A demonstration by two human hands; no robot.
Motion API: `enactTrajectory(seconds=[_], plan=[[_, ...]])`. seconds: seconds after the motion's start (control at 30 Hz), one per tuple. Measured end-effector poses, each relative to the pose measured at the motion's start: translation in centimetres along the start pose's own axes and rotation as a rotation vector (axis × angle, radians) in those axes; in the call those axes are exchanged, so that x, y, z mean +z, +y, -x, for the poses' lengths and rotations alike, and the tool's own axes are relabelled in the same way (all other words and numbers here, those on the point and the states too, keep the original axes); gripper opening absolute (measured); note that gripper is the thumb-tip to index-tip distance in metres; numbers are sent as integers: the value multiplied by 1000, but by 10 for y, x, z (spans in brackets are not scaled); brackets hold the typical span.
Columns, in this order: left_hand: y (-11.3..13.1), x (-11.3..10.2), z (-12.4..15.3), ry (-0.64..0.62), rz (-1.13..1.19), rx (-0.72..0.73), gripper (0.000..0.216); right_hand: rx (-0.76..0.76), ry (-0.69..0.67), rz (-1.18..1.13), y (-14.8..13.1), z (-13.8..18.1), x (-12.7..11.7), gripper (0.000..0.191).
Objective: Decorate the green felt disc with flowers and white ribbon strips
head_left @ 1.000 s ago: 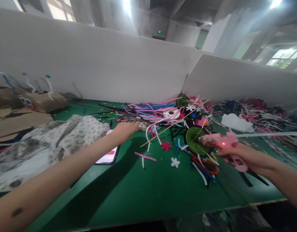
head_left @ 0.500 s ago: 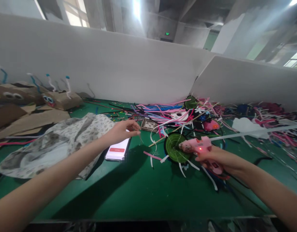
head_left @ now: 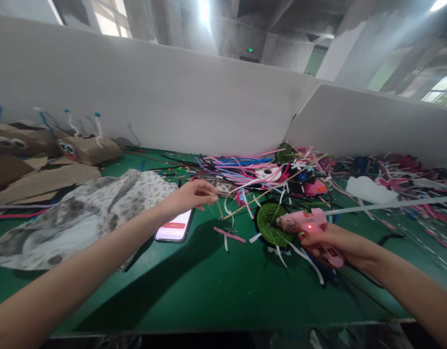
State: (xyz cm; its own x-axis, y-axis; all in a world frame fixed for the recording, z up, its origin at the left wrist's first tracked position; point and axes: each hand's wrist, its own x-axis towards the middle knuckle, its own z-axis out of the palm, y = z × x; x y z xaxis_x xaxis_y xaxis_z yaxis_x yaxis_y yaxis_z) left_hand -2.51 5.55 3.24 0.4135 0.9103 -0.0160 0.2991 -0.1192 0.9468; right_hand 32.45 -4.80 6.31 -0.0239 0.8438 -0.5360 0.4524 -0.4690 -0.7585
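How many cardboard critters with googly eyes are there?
2. One cardboard critter sits at the far left; the second critter is just right of it, near the white partition. More may hide beyond the picture's edge.

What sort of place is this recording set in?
Probably a craft workstation in a factory-like hall: green table strewn with coloured pipe cleaners, a pink glue gun in the right hand, white partition boards behind.

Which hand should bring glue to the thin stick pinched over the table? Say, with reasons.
Right, probably. The right hand grips the pink glue gun, red light lit, nozzle aimed toward the left hand. The left hand is busy pinching the thin stick beside the phone.
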Motion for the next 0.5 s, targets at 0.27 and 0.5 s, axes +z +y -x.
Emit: enactTrajectory(seconds=[0.27, 0.5], plan=[[7, 13, -7, -4, 57, -48, 28, 10, 27, 30, 1, -2, 9, 29], [32, 26, -7, 36, 52, 120, 30, -19, -56, 88, -11, -32, 29, 18]])
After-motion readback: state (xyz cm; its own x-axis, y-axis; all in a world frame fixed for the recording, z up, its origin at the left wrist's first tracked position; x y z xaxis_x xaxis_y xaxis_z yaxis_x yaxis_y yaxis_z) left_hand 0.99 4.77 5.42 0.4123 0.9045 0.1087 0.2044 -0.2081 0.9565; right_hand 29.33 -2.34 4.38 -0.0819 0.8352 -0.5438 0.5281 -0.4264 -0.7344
